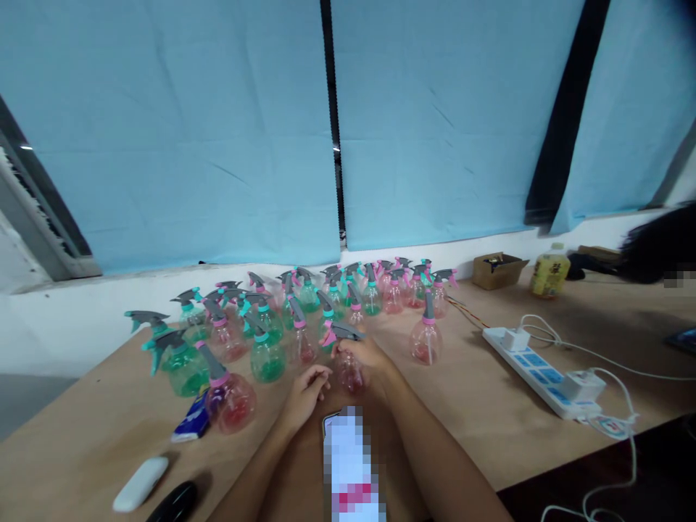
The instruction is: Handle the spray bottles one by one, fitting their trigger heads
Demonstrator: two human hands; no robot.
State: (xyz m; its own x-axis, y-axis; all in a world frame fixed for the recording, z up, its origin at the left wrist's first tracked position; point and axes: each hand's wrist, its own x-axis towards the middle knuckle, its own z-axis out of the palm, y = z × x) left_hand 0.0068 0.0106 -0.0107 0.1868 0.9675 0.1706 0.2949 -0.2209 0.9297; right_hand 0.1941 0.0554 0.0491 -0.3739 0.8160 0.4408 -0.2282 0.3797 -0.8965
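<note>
My right hand is closed around the neck of a pink spray bottle with a grey head and pink trigger. The fingers cover part of its collar. To the left of that bottle, my left hand rests near the table with loosely curled fingers and nothing visible in it. Several spray bottles stand close by, among them a green one and a pink one. Another pink spray bottle stands apart on the right. Between my forearms lies a phone, its screen blurred out.
More green and pink bottles crowd the table toward the wall. At front left are a blue packet, a white case and a black object. A power strip with cables, a cardboard box and a yellow-labelled bottle stand right.
</note>
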